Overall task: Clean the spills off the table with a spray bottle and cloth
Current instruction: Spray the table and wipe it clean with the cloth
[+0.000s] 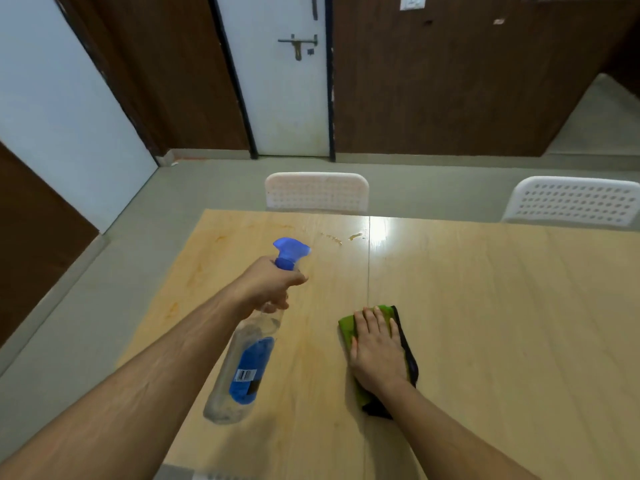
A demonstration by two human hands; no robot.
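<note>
- I count one spray bottle (242, 362), clear with a blue head, gripped round the neck by my left hand (268, 284) and held above the table (485, 306), left of the cloth; its blue label carries a barcode, the writing too blurred to read.
- One green cloth (349, 327) lies flat under my right hand (375, 348), fingers straight and pressing it down.
- Beyond the cloth, small amber spills (341, 238), perhaps two, sit near the far edge.
- Two white chairs (317, 192) stand behind that edge; right of the cloth the tabletop lies open.
</note>
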